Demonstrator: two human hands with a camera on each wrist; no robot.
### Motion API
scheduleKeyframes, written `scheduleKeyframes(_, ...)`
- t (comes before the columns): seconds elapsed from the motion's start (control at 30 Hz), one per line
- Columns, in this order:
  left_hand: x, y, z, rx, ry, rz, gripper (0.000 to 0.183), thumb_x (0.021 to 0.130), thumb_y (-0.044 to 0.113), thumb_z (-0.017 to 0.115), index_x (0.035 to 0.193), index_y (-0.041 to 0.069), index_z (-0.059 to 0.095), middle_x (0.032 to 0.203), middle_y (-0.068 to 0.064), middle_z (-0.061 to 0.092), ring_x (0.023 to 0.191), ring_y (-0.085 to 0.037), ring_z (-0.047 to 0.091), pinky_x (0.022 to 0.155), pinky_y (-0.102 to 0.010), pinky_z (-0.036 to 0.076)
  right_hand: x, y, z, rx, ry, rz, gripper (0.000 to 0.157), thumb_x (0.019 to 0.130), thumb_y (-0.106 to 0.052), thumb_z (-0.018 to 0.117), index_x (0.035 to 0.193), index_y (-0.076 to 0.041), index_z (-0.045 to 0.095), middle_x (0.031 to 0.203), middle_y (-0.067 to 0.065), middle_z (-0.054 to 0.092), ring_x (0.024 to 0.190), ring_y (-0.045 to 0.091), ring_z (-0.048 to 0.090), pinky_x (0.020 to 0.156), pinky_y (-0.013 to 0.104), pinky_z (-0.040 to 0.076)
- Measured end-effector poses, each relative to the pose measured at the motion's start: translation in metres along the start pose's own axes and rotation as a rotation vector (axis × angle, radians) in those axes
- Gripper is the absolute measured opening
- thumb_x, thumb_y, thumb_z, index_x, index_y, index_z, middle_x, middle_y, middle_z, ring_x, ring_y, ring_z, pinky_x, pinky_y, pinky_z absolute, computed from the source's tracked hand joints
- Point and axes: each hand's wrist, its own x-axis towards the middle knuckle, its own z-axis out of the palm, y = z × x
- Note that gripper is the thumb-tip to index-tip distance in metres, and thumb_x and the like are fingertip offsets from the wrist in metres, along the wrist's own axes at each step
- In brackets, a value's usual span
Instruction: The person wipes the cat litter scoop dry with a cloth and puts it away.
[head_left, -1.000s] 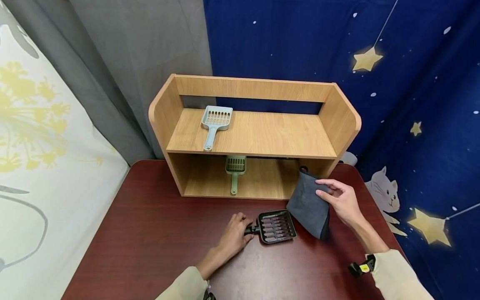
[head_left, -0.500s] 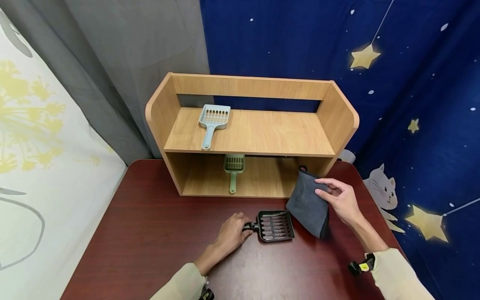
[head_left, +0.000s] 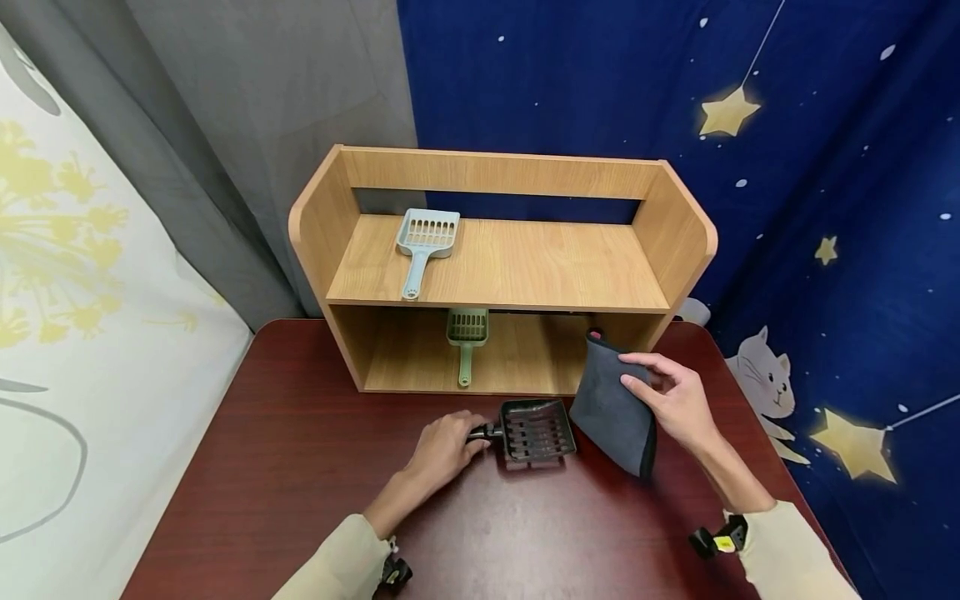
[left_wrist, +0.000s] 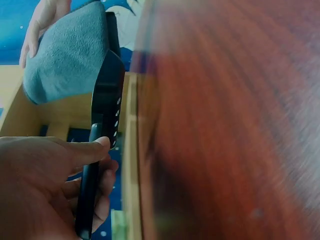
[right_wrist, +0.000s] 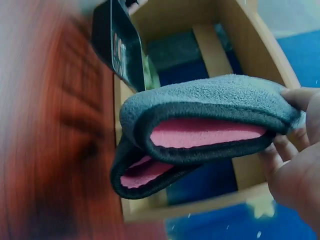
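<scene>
My left hand [head_left: 441,452] grips the handle of a black slotted litter scoop [head_left: 534,417] held just over the table, its reflection showing below the front rim. In the left wrist view the thumb lies along the scoop's black handle [left_wrist: 89,182] and the fingers curl behind it. My right hand [head_left: 677,408] pinches a folded grey cloth [head_left: 611,408] between thumb and fingers, right of the scoop. The right wrist view shows the cloth's dark edging and pink inner side [right_wrist: 205,132]. In the head view, the cloth's left edge is close to the scoop's right rim.
A two-tier wooden shelf [head_left: 525,275] stands at the back of the dark red table [head_left: 285,492]. A light blue litter scoop [head_left: 427,237] lies on its upper tier, a green one [head_left: 467,342] on the lower. Curtains [head_left: 525,75] hang behind.
My left hand has moved left and away from me, lifting the black scoop off the table. The grey cloth has shifted slightly left in my right hand.
</scene>
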Motion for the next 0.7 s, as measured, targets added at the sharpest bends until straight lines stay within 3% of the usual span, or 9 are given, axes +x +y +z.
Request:
scheduleKeyframes(0.27, 0.005, 0.006, -0.016, 0.014, 0.019, 0.024, 0.022, 0.090, 0.020, 0.086, 0.110, 0.013, 0.080, 0.095, -0.001, 0.074, 0.085, -0.024, 0.073, 0.068, -0.046, 0.058, 0.007, -0.020, 0.043, -0.003, 0.029, 0.029, 0.031, 0.094, 0.005, 0.076, 0.125, 0.004, 0.073, 0.103, 0.021, 0.071, 0.076, 0.011, 0.072, 0.067, 0.022, 0.058)
scheduleKeyframes(0.5, 0.011, 0.018, -0.020, -0.004, 0.029, 0.051, 0.020, 0.092, 0.021, 0.083, 0.111, 0.015, 0.080, 0.095, 0.000, 0.074, 0.088, -0.020, 0.073, 0.070, -0.043, 0.058, 0.011, -0.022, 0.091, 0.093, 0.005, 0.085, 0.034, 0.092, 0.005, 0.078, 0.125, 0.005, 0.071, 0.115, 0.027, 0.071, 0.080, 0.009, 0.072, 0.066, 0.021, 0.058)
scheduleKeyframes(0.57, 0.012, 0.021, -0.022, -0.002, 0.041, 0.061, 0.021, 0.091, 0.021, 0.084, 0.111, 0.015, 0.080, 0.093, 0.000, 0.073, 0.087, -0.019, 0.072, 0.070, -0.042, 0.057, 0.011, -0.020, 0.101, 0.059, -0.021, 0.099, 0.035, 0.092, 0.003, 0.079, 0.126, 0.002, 0.072, 0.118, 0.026, 0.071, 0.082, 0.008, 0.073, 0.067, 0.021, 0.057)
scheduleKeyframes(0.67, 0.014, 0.026, -0.025, 0.010, 0.046, 0.073, 0.022, 0.092, 0.021, 0.083, 0.112, 0.015, 0.080, 0.093, 0.000, 0.073, 0.086, -0.020, 0.071, 0.069, -0.041, 0.057, 0.010, -0.016, 0.112, -0.052, -0.092, 0.142, 0.037, 0.092, -0.002, 0.081, 0.128, -0.004, 0.072, 0.106, 0.019, 0.071, 0.085, 0.011, 0.074, 0.067, 0.023, 0.057)
scheduleKeyframes(0.7, 0.014, 0.029, -0.026, 0.020, 0.047, 0.076, 0.022, 0.092, 0.022, 0.083, 0.113, 0.015, 0.080, 0.093, 0.000, 0.073, 0.086, -0.020, 0.071, 0.069, -0.040, 0.057, 0.010, -0.015, 0.115, -0.107, -0.115, 0.158, 0.037, 0.092, -0.004, 0.081, 0.129, -0.005, 0.072, 0.101, 0.015, 0.069, 0.078, 0.008, 0.072, 0.064, 0.021, 0.055)
